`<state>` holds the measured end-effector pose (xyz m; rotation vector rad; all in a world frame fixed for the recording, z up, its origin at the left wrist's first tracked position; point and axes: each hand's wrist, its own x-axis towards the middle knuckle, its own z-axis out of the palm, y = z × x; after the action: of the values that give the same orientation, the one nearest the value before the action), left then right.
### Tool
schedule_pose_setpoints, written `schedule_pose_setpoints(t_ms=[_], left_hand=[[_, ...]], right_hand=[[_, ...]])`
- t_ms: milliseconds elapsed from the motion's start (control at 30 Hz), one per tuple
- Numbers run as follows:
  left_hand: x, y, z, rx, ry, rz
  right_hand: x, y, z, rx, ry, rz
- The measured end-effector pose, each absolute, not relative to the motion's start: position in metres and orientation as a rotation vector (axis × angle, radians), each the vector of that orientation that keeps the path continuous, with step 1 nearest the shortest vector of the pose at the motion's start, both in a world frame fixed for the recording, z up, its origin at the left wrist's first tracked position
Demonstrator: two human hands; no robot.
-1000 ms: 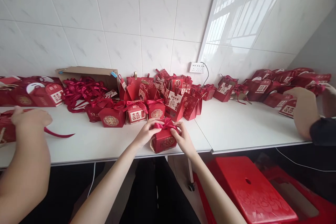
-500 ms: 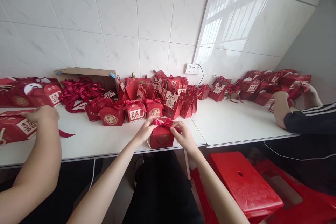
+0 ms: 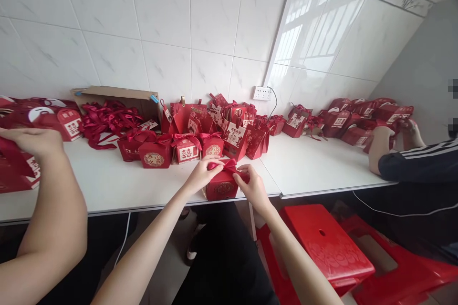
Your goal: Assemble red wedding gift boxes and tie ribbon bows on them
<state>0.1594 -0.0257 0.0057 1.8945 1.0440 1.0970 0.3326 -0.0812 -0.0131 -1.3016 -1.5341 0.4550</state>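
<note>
Near the table's front edge stands a small red gift box (image 3: 222,190) with a round gold emblem on its front. A red ribbon (image 3: 229,166) is tied in a bow on its top. My left hand (image 3: 204,171) pinches the bow's left side. On the right side, my right hand (image 3: 251,182) grips the ribbon between thumb and fingers. A twisted gold cord (image 3: 204,192) hangs at the box's left side. Just behind stand more red boxes with bows, among them one with a gold emblem (image 3: 156,159) and one with a white label (image 3: 187,152).
A cardboard box (image 3: 118,93) with a heap of red ribbons (image 3: 110,121) lies by the wall. A co-worker's arm (image 3: 53,190) reaches in at left; another person's sleeve (image 3: 418,162) is at right. Red stools (image 3: 329,243) stand below the white table (image 3: 311,167).
My hands stay at the bow, with only small finger movements. The co-worker's hand on the left has moved further left and up. The view has shifted slightly.
</note>
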Motion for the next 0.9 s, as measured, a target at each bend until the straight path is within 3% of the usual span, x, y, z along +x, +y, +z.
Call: schedule_pose_setpoints(t_ms=[200, 700, 900], left_hand=[[0.15, -0.026, 0.001, 1.866, 1.031, 1.043], [0.157, -0.035, 0.003, 1.755, 1.035, 1.015], [0.153, -0.032, 0.002, 1.781, 0.976, 0.949]], right_hand=[[0.336, -0.082, -0.012, -1.231, -1.425, 0.813], [0.338, -0.11, 0.007, -1.335, -1.399, 0.762], [0.343, -0.123, 0.011, -1.364, -1.461, 1.07]])
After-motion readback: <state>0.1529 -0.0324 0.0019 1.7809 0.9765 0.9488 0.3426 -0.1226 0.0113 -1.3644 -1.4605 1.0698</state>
